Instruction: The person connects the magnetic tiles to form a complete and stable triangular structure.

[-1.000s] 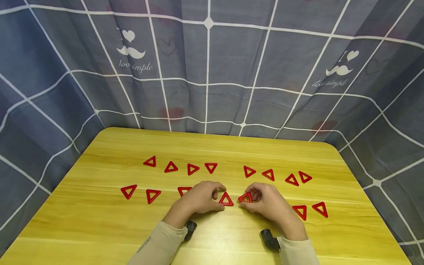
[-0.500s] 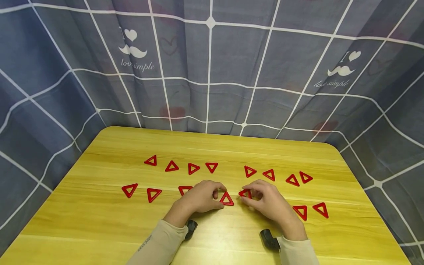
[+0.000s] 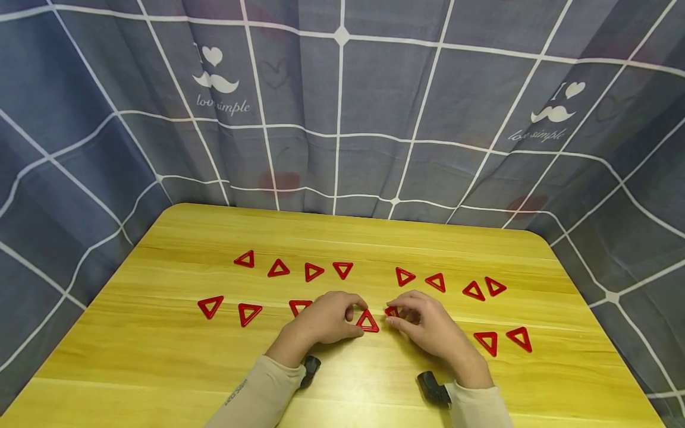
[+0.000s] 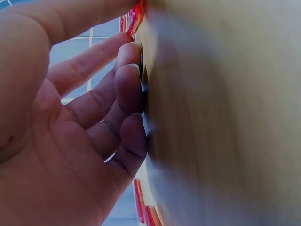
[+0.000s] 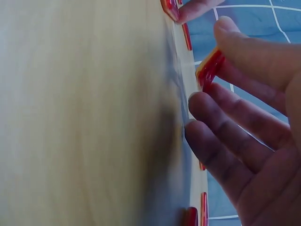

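Note:
My left hand [image 3: 329, 318] holds a red open-centred triangle [image 3: 373, 322] flat on the table, its thumb and index finger at two of the corners. In the left wrist view that red piece [image 4: 135, 21] lies at the thumb and index tips, and the other fingers rest on the wood, loosely bent. My right hand [image 3: 428, 321] pinches a second red triangle [image 3: 390, 311] between thumb and fingers, just right of the first and apart from it. The right wrist view has this piece [image 5: 210, 69] tilted and slightly off the table; fingers cover part of it in the head view.
Several more red triangles lie on the yellow wooden table [image 3: 160, 368], in a back row [image 3: 313, 272] and a nearer row [image 3: 249, 314] left and right of my hands. One triangle [image 3: 299, 306] is partly behind the left hand. A grey-blue checked curtain [image 3: 299, 154] encloses the table's back and sides.
The triangle in my right hand has lifted and shifted slightly away from me, turning so less of it shows. My left hand keeps its place at the other triangle.

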`<state>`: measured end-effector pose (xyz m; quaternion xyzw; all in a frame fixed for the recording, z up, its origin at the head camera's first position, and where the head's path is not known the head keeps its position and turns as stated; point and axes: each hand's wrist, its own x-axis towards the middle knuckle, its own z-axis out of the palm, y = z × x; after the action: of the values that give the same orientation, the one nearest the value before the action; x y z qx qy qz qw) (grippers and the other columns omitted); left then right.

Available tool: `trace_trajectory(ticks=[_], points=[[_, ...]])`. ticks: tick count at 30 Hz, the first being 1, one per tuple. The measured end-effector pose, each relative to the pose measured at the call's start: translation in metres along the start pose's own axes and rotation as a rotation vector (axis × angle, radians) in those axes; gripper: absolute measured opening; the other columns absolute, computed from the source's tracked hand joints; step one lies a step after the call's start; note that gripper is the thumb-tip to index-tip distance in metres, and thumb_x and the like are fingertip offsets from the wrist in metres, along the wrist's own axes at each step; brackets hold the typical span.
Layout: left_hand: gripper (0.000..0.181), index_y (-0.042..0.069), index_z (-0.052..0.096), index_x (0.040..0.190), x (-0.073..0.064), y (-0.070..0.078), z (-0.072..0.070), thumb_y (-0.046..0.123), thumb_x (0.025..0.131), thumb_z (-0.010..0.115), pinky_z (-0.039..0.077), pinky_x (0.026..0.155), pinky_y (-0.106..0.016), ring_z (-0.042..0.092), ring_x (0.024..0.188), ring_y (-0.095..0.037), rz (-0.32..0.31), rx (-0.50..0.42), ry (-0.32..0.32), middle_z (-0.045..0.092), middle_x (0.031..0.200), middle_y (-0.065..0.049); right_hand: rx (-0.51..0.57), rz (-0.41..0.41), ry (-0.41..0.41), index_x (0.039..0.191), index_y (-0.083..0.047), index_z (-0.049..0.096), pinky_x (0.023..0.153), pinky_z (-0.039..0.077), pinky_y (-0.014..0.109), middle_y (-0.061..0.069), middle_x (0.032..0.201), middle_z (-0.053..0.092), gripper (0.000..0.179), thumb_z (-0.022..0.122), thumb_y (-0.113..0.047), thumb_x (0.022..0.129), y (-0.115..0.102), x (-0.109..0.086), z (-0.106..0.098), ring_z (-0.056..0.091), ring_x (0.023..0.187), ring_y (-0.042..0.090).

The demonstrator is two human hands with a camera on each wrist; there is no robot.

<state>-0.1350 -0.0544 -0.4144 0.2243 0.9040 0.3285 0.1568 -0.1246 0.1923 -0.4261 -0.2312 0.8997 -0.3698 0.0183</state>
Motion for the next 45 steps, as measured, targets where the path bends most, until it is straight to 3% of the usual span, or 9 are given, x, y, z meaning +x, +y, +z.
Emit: trace_trajectory(ticks=[12, 25, 31, 34, 38, 42, 45], points=[[0.035, 0.017, 0.071, 0.119, 0.000, 0.003, 0.001, 0.025, 0.086, 0.082, 0.038, 0.065, -0.030, 0.047, 0.066, -0.009, -0.010, 0.038, 0.002, 0.052, 0.074, 0.006, 0.170, 0.069, -0.079, 0.118, -0.004, 0.071, 0.076, 0.056, 0.027, 0.002, 0.106, 0.069, 0.026, 0.074, -0.011, 0.093, -0.010, 0.003, 0.011, 0.068, 0.087, 0.011], [0.035, 0.019, 0.072, 0.121, 0.002, 0.002, 0.001, 0.025, 0.087, 0.081, 0.037, 0.072, -0.034, 0.048, 0.067, -0.008, 0.021, 0.076, 0.003, 0.052, 0.072, 0.007, 0.183, 0.100, -0.110, 0.119, -0.005, 0.072, 0.073, 0.056, 0.026, -0.003, 0.096, 0.071, 0.027, 0.073, -0.016, 0.094, -0.015, 0.006, 0.016, 0.069, 0.083, 0.011], [0.038, 0.016, 0.072, 0.121, 0.001, 0.001, 0.001, 0.024, 0.085, 0.082, 0.039, 0.069, -0.031, 0.048, 0.067, -0.008, 0.017, 0.039, 0.001, 0.053, 0.074, 0.006, 0.204, 0.095, -0.117, 0.120, -0.004, 0.071, 0.073, 0.056, 0.026, -0.001, 0.096, 0.069, 0.035, 0.081, -0.012, 0.087, -0.014, 0.005, 0.018, 0.067, 0.081, 0.012], [0.045, 0.011, 0.069, 0.124, -0.003, -0.003, -0.006, 0.021, 0.083, 0.084, 0.043, 0.068, -0.029, 0.050, 0.070, -0.009, 0.029, -0.033, -0.022, 0.057, 0.080, 0.002, 0.201, 0.086, -0.118, 0.120, -0.004, 0.071, 0.073, 0.056, 0.026, -0.001, 0.097, 0.068, 0.037, 0.082, -0.009, 0.085, -0.013, 0.006, 0.019, 0.066, 0.081, 0.011], [0.053, 0.006, 0.066, 0.127, -0.013, -0.012, -0.028, 0.014, 0.079, 0.087, 0.047, 0.074, -0.031, 0.055, 0.081, -0.017, 0.047, -0.116, -0.017, 0.062, 0.092, -0.005, 0.190, 0.083, -0.113, 0.119, -0.005, 0.071, 0.073, 0.056, 0.026, -0.001, 0.099, 0.067, 0.037, 0.082, -0.007, 0.084, -0.013, 0.006, 0.020, 0.066, 0.081, 0.011], [0.055, 0.005, 0.067, 0.127, -0.027, -0.025, -0.050, 0.009, 0.076, 0.089, 0.048, 0.081, -0.037, 0.058, 0.092, -0.026, 0.032, -0.130, 0.029, 0.062, 0.100, -0.007, 0.176, 0.093, -0.108, 0.119, -0.005, 0.072, 0.072, 0.056, 0.027, -0.001, 0.099, 0.067, 0.037, 0.083, -0.006, 0.083, -0.014, 0.007, 0.021, 0.065, 0.080, 0.011], [0.057, 0.008, 0.068, 0.125, -0.036, -0.035, -0.059, 0.009, 0.073, 0.091, 0.049, 0.088, -0.041, 0.059, 0.100, -0.026, 0.000, -0.109, 0.036, 0.064, 0.106, -0.006, 0.172, 0.105, -0.105, 0.119, -0.006, 0.072, 0.072, 0.056, 0.027, -0.001, 0.098, 0.066, 0.038, 0.083, -0.005, 0.082, -0.015, 0.006, 0.020, 0.064, 0.079, 0.011]])
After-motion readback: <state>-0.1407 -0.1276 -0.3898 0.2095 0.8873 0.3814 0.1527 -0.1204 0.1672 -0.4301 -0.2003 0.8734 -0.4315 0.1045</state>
